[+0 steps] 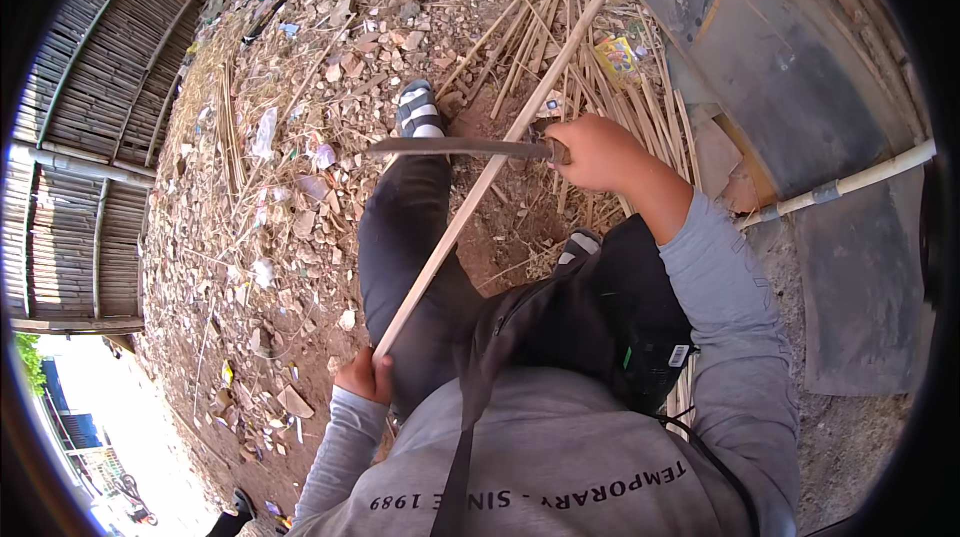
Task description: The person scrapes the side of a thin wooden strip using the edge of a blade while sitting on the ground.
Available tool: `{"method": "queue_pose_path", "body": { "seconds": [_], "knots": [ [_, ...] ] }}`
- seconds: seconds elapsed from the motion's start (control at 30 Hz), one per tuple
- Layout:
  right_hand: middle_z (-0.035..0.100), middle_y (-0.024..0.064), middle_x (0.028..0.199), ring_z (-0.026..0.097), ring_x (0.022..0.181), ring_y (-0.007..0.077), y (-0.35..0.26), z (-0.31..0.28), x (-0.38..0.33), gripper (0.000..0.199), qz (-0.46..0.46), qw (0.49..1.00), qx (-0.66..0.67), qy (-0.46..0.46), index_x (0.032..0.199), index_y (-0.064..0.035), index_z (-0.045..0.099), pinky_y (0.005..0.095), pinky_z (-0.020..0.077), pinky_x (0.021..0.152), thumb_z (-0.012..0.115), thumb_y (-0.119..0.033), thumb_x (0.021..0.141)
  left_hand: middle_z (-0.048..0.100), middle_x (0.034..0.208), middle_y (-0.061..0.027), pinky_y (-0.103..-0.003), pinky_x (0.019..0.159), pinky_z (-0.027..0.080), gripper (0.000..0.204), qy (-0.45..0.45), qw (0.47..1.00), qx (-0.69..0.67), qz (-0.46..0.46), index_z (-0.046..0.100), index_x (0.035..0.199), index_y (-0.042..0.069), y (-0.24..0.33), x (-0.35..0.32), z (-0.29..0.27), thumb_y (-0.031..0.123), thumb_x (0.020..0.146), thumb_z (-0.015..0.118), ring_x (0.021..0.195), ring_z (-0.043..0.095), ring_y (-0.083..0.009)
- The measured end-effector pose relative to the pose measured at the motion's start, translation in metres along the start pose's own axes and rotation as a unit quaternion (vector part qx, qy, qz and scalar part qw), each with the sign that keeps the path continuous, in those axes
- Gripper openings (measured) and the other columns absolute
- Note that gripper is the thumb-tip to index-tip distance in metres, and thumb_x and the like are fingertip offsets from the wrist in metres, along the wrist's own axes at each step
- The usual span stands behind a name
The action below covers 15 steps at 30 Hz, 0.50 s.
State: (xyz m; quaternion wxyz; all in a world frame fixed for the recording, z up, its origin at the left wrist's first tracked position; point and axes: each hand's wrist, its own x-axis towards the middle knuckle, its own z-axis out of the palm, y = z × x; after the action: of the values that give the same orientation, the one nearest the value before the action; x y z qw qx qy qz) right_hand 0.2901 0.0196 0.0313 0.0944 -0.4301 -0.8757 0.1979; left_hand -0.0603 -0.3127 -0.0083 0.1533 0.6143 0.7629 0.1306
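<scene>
My left hand (pixel 365 378) is closed round the lower end of a long, pale strip of wood or bamboo (pixel 437 255). The strip slants up and away to the right, over my left leg, its far end above the ground. In my right hand (pixel 597 154) is the handle of a machete (pixel 440 147), fingers wrapped round it. Its dark blade points left and lies across the strip at about mid-length; whether the edge touches the wood I cannot tell. My legs are spread, with a striped sandal (pixel 419 112) on the left foot.
Several loose strips (pixel 520 47) lie in a heap ahead, beside a yellow packet (pixel 617 59). Rubble and litter (pixel 310 187) cover the ground leftward. Dark sheets (pixel 770 67) and a pale pole (pixel 850 183) are at right; a slatted wall (pixel 100 47) stands left. Another person's foot (pixel 241 504) shows lower left.
</scene>
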Motion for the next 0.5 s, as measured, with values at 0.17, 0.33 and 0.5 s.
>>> {"method": "queue_pose_path", "body": {
  "seconds": [0.17,0.33,0.5],
  "knots": [
    [0.064,0.0171,0.073,0.063,0.073,0.0381,0.029,-0.001,0.008,0.027,0.07,0.996,0.058,0.005,0.095,-0.0057,0.066,0.0475,0.0475,0.066,0.074,-0.027,0.079,0.056,0.057,-0.0218,-0.051,0.049,0.043,0.041,-0.001,1.0,-0.011,0.015,0.052,0.079,0.004,-0.005,0.005,0.003,0.042,0.094,0.055,0.054,0.058,-0.0446],
    [0.064,0.0166,0.075,0.063,0.073,0.0379,0.016,-0.005,-0.001,0.025,0.069,0.997,0.016,0.02,0.093,-0.0057,0.066,0.0472,0.0477,0.066,0.073,-0.026,0.08,0.055,0.057,-0.0213,-0.051,0.049,0.043,0.04,-0.002,0.999,0.011,0.03,0.052,0.08,0.004,-0.005,0.003,-0.001,0.041,0.094,0.056,0.053,0.058,-0.0441],
    [0.064,0.0172,0.075,0.063,0.073,0.0376,0.011,-0.002,0.003,0.024,0.003,1.0,0.009,-0.017,0.088,-0.0038,0.064,0.0464,0.0479,0.067,0.073,-0.025,0.078,0.056,0.057,-0.0211,-0.05,0.049,0.043,0.04,0.008,1.0,-0.01,0.023,0.053,0.081,0.004,-0.012,0.005,0.007,0.042,0.094,0.055,0.054,0.058,-0.0435]
  ]
}}
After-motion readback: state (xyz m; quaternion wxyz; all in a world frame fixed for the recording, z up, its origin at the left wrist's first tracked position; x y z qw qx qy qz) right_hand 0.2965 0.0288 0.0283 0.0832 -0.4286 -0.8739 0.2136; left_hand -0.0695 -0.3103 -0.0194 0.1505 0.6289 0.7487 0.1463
